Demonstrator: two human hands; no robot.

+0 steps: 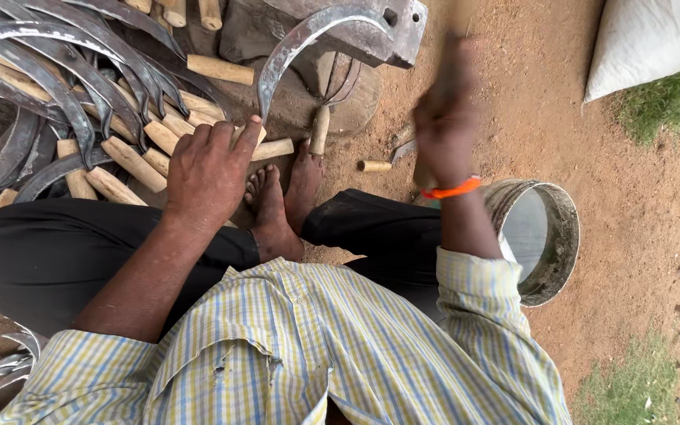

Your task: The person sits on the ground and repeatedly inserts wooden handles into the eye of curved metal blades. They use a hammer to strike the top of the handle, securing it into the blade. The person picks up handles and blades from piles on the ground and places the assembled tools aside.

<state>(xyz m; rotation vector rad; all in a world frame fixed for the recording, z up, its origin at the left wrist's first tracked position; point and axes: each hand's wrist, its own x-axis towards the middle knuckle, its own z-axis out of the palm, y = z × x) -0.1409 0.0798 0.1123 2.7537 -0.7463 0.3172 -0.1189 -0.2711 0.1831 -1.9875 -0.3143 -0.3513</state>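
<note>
Left hand [210, 169] grips sickle [293, 55] handle on anvil [364, 35]; right hand [444, 118] blurred, grasp unclear. Missed blow could smash fingers, toes [255, 185].

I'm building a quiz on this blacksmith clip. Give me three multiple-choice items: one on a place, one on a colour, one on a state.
1. Where does the left hand rest?
A. on a sickle's wooden handle
B. in the metal tub
C. on the white sack

2. What colour is the band on the right wrist?
A. blue
B. orange
C. white

3. How does the right hand look?
A. sharp and flat on the ground
B. blurred and raised
C. hidden behind the shirt

Answers:
1 A, its fingers lie over the handle of the curved blade.
2 B, it shows bright orange.
3 B, it is smeared above the ground.
</note>
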